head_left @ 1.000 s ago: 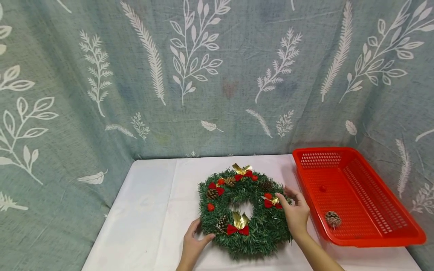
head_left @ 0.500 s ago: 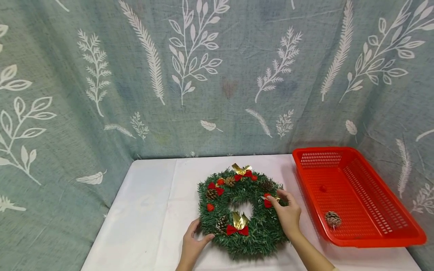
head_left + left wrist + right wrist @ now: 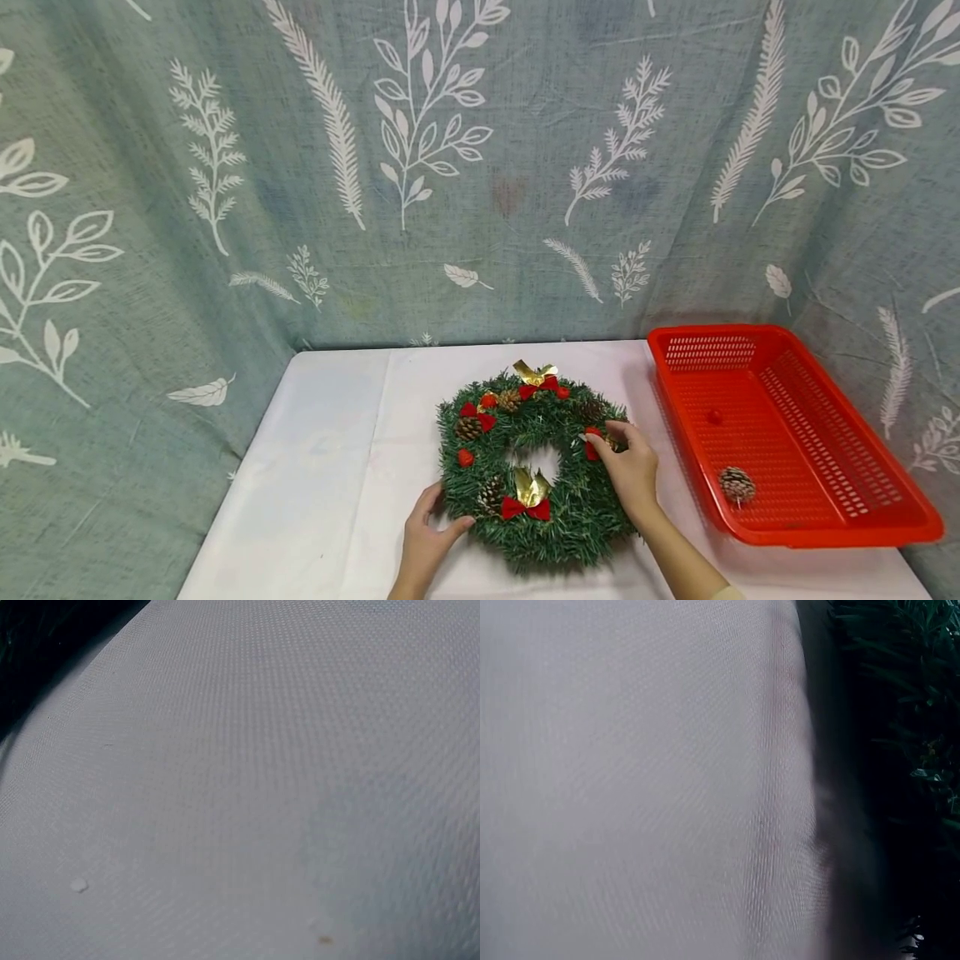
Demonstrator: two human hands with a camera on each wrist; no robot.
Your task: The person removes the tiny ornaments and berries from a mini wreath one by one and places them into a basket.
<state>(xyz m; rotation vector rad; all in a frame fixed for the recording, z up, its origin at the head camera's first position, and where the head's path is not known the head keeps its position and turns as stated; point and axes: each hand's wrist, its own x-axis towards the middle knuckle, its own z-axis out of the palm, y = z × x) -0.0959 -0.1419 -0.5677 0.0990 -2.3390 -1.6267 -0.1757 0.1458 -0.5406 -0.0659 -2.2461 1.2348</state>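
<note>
A green Christmas wreath (image 3: 570,533) lies flat on the white-covered table, dressed with pine cones, red berries and red-and-gold bows. My left hand (image 3: 426,543) holds its lower left edge, thumb over the greenery. On the right side of the ring, my right hand (image 3: 633,475) pinches a red-and-gold bow (image 3: 591,451) with thumb and fingers, partly covering it. Another bow (image 3: 527,507) sits at the front, and a third bow (image 3: 536,385) at the back. The right wrist view catches dark wreath needles (image 3: 930,697) beside the cloth; neither wrist view shows a hand.
To the right of the wreath stands a red plastic basket (image 3: 840,535) with a pine cone (image 3: 737,485) and a small red berry (image 3: 715,417) inside. White tablecloth (image 3: 322,467) stretches left of the wreath. A patterned green curtain (image 3: 480,283) hangs behind and at both sides.
My right hand has moved left and inward from the wreath's right edge, onto the bow there. My left hand and the wreath have stayed in place.
</note>
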